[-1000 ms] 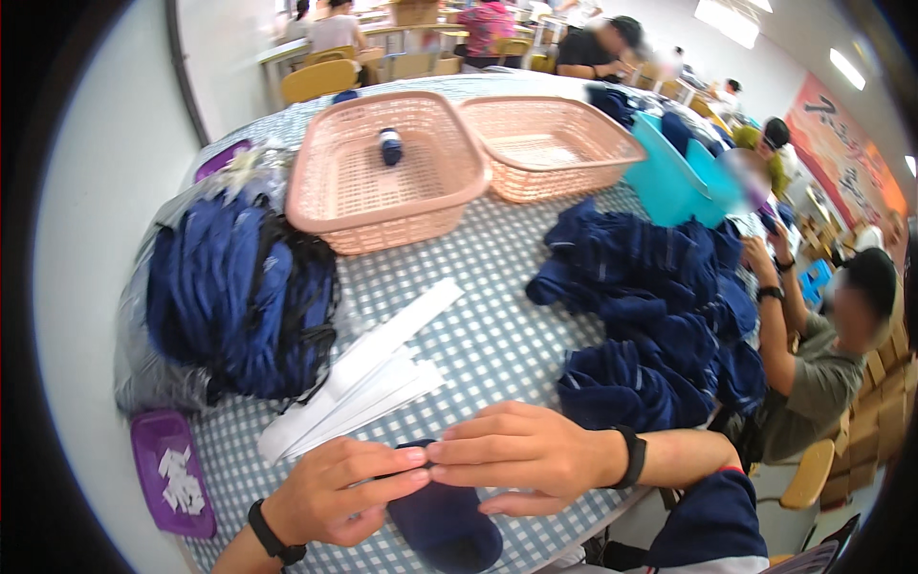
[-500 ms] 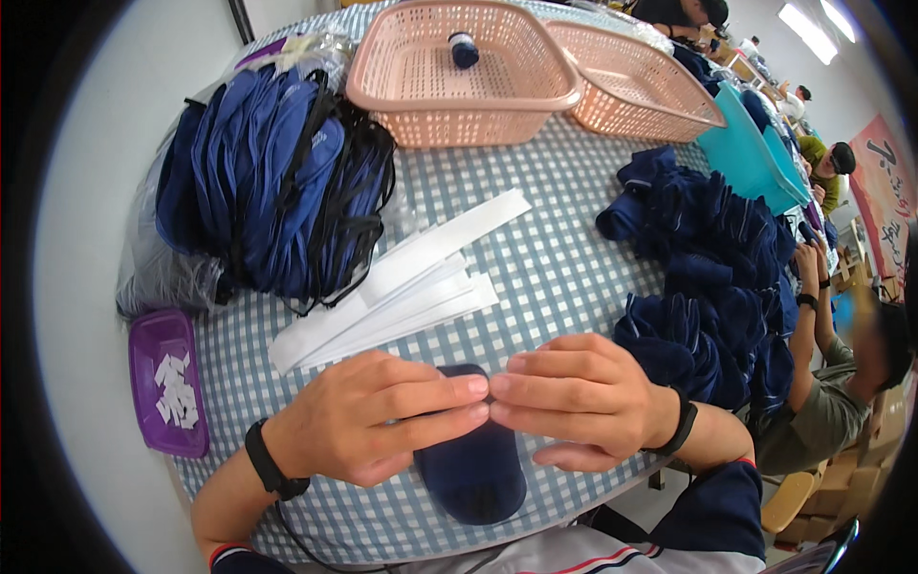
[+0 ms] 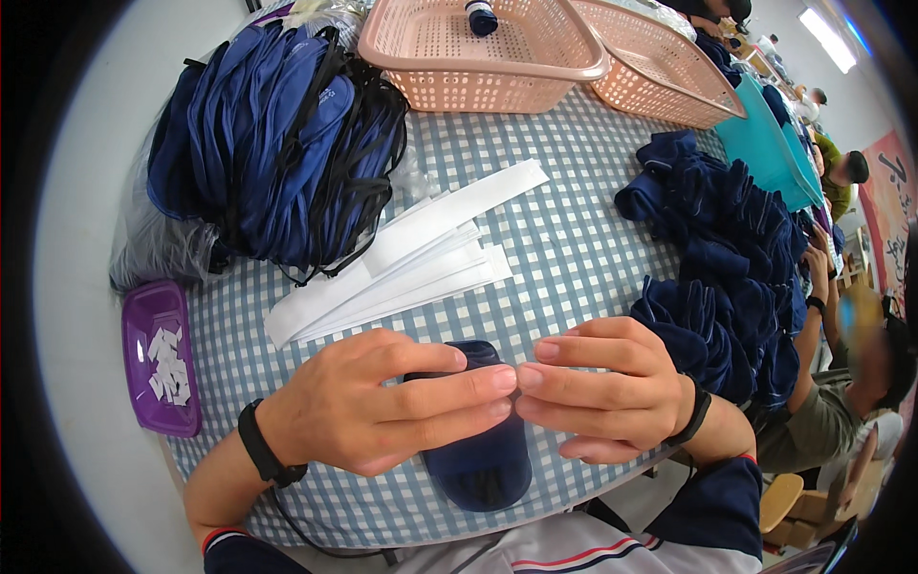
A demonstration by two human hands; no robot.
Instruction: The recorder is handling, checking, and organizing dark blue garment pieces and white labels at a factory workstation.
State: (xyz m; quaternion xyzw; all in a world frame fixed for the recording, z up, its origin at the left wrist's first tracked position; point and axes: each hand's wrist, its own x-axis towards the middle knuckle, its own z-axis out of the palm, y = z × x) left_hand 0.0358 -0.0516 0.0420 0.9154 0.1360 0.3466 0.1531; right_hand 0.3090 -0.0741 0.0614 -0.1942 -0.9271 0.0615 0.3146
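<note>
A flat navy fabric piece [image 3: 483, 474] with a rounded near end lies on the table in front of me. Above it, my left hand [image 3: 392, 397] and my right hand [image 3: 607, 387] meet fingertip to fingertip, partly covering it. Fingers on both hands are closed in a pinch. Whatever may be between them is too small or hidden to make out. Just beyond the hands, long white paper strips [image 3: 421, 277] lie fanned out. Small white slips [image 3: 169, 368] sit in a purple tray [image 3: 134, 354] at the left.
Navy items with black straps [image 3: 277, 143] are heaped at far left. A navy fabric pile [image 3: 727, 268] covers the right side. A pink basket [image 3: 488, 91] holds a paper-banded navy roll [image 3: 481, 19]. Beside it stand another pink basket [image 3: 669, 91] and a turquoise bin [image 3: 765, 153]. Co-workers sit at right.
My joined fingertips are slightly farther right in the picture, and my left index finger has lifted away from the others. The whole view has shifted a little; the navy piece stays on the table.
</note>
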